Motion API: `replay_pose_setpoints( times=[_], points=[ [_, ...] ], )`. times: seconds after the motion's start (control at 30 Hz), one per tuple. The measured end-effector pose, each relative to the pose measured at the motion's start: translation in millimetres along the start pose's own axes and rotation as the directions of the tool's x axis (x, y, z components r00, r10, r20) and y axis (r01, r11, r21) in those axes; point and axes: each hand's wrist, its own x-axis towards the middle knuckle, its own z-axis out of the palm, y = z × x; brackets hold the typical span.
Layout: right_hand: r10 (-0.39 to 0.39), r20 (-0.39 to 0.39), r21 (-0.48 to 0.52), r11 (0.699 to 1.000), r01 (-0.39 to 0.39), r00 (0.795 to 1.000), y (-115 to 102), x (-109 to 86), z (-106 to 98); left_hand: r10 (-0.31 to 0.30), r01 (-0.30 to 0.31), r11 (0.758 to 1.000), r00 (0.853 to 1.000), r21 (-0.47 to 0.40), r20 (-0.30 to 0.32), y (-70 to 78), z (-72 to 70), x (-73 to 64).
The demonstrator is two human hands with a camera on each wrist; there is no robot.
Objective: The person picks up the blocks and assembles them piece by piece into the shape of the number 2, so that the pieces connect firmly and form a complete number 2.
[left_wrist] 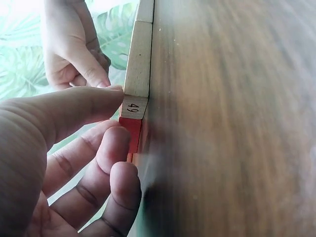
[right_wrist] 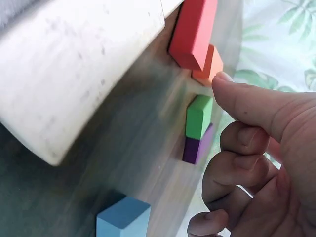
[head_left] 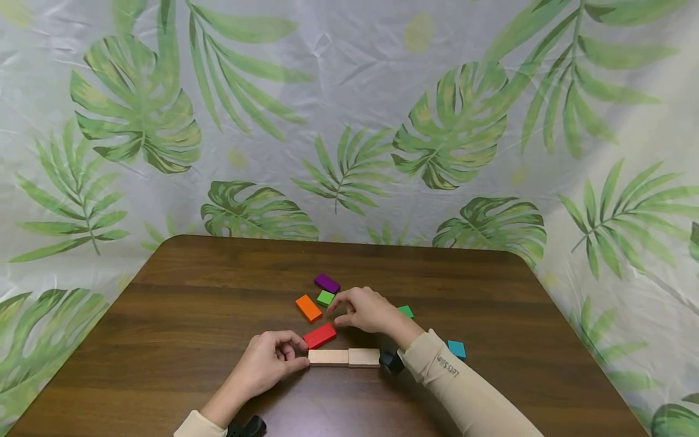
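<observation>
Two plain wooden blocks lie end to end, a left one (head_left: 328, 358) and a right one (head_left: 364, 358). The end face (left_wrist: 132, 107) of the left block carries the number 49. My left hand (head_left: 273, 361) is at that end, its thumb touching the plain block and its loosely curled fingers beside the red block (head_left: 320, 335). Just behind the plain row lies this red block. Above the table, my right hand (head_left: 366, 309) hovers with bent fingers and nothing in its grasp. Its fingertips are near a light green block (head_left: 325, 298).
An orange block (head_left: 308, 308) and a purple block (head_left: 327, 283) lie behind the red one. A green block (head_left: 405, 311) is partly hidden by the right wrist. Farther right lies a blue block (head_left: 456, 349). A leaf-patterned curtain (head_left: 355, 121) hangs behind the brown table (head_left: 191, 303).
</observation>
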Motion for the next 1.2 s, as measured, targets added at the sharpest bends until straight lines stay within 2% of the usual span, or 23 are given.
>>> replay_pose_setpoints(
  times=[0.33,0.63,0.77,1.2],
  points=[
    [0.002,-0.008,-0.005,1.0,-0.002,1.0,5,10.4,-4,0.015,-0.014,1.0,1.0,0.021,-0.014,-0.6,2.5,0.6],
    [-0.055,0.123,0.036,0.998,0.051,0.991,0,8.6,-6,0.025,-0.026,0.999,1.0,0.035,0.007,-0.4,2.5,0.9],
    [-0.064,0.152,0.033,0.998,0.06,0.986,-2,8.8,-3,0.036,-0.036,0.999,0.999,0.019,0.003,-0.2,1.7,0.8],
    [-0.081,0.148,-0.026,0.996,0.086,0.986,0,11.6,4,0.029,-0.029,0.999,1.0,0.02,0.004,-0.4,1.5,1.4]
  ],
)
